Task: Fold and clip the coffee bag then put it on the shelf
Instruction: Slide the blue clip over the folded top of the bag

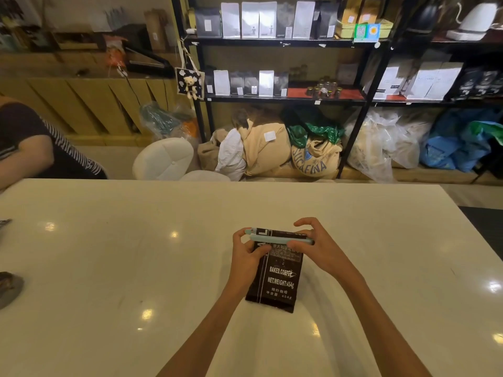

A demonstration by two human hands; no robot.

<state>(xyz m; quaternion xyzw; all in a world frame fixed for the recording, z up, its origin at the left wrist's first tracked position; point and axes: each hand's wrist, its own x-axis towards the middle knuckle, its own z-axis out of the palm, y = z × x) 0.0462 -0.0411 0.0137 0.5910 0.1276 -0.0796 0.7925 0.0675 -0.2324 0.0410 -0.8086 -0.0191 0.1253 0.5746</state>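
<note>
A black coffee bag [277, 281] with white print lies flat on the white table [136, 254], its top folded over. A pale green clip [275, 237] lies across the folded top. My left hand [245, 254] grips the clip's left end and the bag's upper left corner, thumb on the bag's face. My right hand [315, 246] pinches the clip's right end, fingers arched over the fold. The black shelf [285, 98] stands beyond the table, with rows of white and black bags.
A seated person's arm and striped sleeve [40, 148] are at the table's far left. A white chair [163, 159] stands behind the table. Sacks [272, 148] and plastic bags [381, 142] are piled under the shelf. A small dark object [8, 287] sits at the left table edge.
</note>
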